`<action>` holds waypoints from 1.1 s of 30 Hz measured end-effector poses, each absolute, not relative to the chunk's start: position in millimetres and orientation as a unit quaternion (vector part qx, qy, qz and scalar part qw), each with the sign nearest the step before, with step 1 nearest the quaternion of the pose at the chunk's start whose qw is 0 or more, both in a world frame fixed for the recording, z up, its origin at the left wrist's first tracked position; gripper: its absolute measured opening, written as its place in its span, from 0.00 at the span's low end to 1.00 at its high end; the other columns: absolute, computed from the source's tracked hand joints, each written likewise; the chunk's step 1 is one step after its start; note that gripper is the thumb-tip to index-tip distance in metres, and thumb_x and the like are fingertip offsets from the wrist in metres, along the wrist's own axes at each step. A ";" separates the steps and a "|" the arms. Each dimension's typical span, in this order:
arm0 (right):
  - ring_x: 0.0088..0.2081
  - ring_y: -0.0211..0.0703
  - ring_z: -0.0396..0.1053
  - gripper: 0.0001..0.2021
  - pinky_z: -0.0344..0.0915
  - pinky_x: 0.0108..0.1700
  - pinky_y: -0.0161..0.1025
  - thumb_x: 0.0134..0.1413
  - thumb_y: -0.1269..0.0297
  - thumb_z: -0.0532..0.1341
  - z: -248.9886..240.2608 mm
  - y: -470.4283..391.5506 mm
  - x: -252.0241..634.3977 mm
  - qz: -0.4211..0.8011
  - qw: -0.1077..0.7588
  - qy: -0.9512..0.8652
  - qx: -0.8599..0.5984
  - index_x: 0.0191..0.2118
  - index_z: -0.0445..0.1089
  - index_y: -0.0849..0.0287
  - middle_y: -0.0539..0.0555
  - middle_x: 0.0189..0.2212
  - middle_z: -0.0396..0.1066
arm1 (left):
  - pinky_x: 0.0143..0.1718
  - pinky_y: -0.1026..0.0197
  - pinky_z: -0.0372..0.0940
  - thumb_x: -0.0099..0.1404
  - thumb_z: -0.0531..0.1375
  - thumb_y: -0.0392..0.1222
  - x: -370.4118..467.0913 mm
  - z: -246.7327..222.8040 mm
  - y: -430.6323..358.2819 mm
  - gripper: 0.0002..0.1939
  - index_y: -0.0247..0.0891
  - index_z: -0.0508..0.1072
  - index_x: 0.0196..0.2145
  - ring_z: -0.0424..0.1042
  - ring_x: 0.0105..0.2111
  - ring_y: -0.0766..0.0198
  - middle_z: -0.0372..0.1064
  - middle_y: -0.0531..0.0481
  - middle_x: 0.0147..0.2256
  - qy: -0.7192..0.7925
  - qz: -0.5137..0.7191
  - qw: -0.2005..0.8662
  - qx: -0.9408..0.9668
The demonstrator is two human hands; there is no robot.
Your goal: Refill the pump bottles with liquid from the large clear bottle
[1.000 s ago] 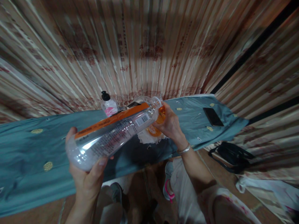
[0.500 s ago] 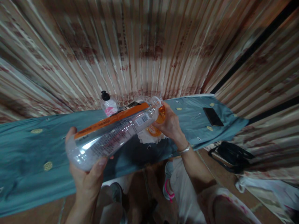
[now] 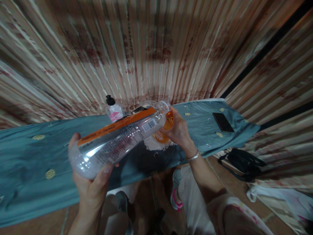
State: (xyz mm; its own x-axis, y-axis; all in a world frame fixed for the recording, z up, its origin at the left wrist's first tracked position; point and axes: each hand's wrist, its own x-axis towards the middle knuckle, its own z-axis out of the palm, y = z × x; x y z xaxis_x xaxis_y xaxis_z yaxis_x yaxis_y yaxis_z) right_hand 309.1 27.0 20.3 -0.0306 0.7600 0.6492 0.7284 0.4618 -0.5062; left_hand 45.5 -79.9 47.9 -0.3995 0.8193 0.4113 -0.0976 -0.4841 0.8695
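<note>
Mid-frame, left hand (image 3: 89, 186) cups a clear plastic bottle (image 3: 119, 147) by the base (good spot, probably light, squeezy); right hand (image 3: 179, 129) holds an orange container (image 3: 169, 121).

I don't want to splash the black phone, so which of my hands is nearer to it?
Right. Your right hand, around the orange container, is left of the black phone, not touching it; your left hand, gripping the clear bottle, is much farther left.

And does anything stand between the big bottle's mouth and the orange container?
Nothing visible does: the left hand holds the big bottle, its mouth close to the orange container in the right hand; contact is unclear.
</note>
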 end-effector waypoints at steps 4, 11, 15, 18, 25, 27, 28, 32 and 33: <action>0.47 0.59 0.78 0.35 0.76 0.50 0.56 0.53 0.54 0.71 19.7 27.4 309.4 0.020 0.464 -0.718 -0.518 0.64 0.61 0.56 0.61 0.48 0.78 | 0.18 0.60 0.72 0.43 0.79 0.46 43.5 47.0 -79.6 0.49 0.58 0.73 0.63 0.71 0.28 0.62 0.70 0.48 0.48 0.402 0.730 0.311 0.457; 0.48 0.60 0.77 0.37 0.76 0.52 0.57 0.53 0.53 0.71 17.9 28.9 311.7 0.035 0.465 -0.720 -0.514 0.65 0.60 0.55 0.61 0.50 0.78 | 0.19 0.60 0.71 0.43 0.79 0.47 44.0 46.6 -79.9 0.49 0.58 0.72 0.64 0.72 0.29 0.61 0.70 0.48 0.49 0.409 0.725 0.305 0.463; 0.47 0.59 0.77 0.36 0.76 0.51 0.56 0.53 0.52 0.71 18.5 28.5 310.7 0.026 0.464 -0.719 -0.517 0.64 0.60 0.54 0.60 0.48 0.78 | 0.20 0.61 0.71 0.43 0.78 0.49 44.4 46.9 -80.8 0.50 0.57 0.71 0.65 0.71 0.30 0.60 0.70 0.47 0.50 0.416 0.724 0.302 0.459; 0.47 0.59 0.78 0.36 0.77 0.49 0.56 0.53 0.52 0.71 18.4 28.3 310.0 0.015 0.465 -0.719 -0.517 0.64 0.61 0.55 0.60 0.48 0.78 | 0.20 0.60 0.72 0.44 0.78 0.48 43.8 46.9 -80.9 0.50 0.56 0.70 0.66 0.71 0.29 0.61 0.70 0.47 0.49 0.412 0.723 0.301 0.465; 0.48 0.62 0.77 0.37 0.77 0.51 0.59 0.53 0.52 0.72 18.7 28.5 310.0 0.030 0.463 -0.715 -0.523 0.65 0.61 0.56 0.62 0.50 0.78 | 0.19 0.61 0.73 0.42 0.80 0.47 45.2 48.9 -79.9 0.50 0.58 0.73 0.63 0.72 0.31 0.61 0.69 0.48 0.48 0.405 0.730 0.315 0.451; 0.48 0.62 0.78 0.37 0.77 0.51 0.59 0.52 0.53 0.72 19.1 28.3 309.9 0.031 0.462 -0.716 -0.523 0.65 0.61 0.57 0.62 0.50 0.78 | 0.19 0.62 0.73 0.42 0.80 0.47 45.6 49.0 -79.5 0.50 0.57 0.73 0.63 0.71 0.31 0.61 0.69 0.47 0.48 0.405 0.731 0.314 0.451; 0.48 0.62 0.78 0.38 0.77 0.51 0.58 0.52 0.53 0.72 19.4 28.1 310.0 0.030 0.461 -0.716 -0.523 0.65 0.61 0.56 0.62 0.50 0.78 | 0.19 0.61 0.73 0.42 0.80 0.46 45.7 48.9 -79.4 0.50 0.56 0.73 0.63 0.72 0.31 0.61 0.70 0.47 0.49 0.403 0.733 0.314 0.450; 0.50 0.61 0.77 0.38 0.76 0.53 0.57 0.52 0.54 0.72 19.9 27.6 310.7 0.031 0.457 -0.720 -0.521 0.65 0.60 0.57 0.62 0.51 0.78 | 0.18 0.61 0.73 0.42 0.80 0.44 44.5 48.0 -78.9 0.49 0.56 0.74 0.63 0.72 0.30 0.61 0.70 0.48 0.48 0.394 0.738 0.315 0.448; 0.50 0.62 0.77 0.38 0.76 0.53 0.58 0.53 0.54 0.72 19.9 27.5 311.1 0.033 0.456 -0.722 -0.519 0.65 0.60 0.58 0.63 0.51 0.77 | 0.18 0.61 0.73 0.42 0.80 0.44 44.0 47.7 -78.8 0.49 0.56 0.74 0.63 0.73 0.30 0.61 0.70 0.48 0.48 0.392 0.737 0.315 0.451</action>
State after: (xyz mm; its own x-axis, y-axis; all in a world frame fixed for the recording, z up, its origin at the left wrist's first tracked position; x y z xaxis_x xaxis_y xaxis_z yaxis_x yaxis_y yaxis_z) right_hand 311.1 27.5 19.9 -0.0451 0.7802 0.6239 0.7198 0.4584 -0.5213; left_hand 44.0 -78.8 47.7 -0.3938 0.8188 0.4176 -0.1109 -0.4933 0.8627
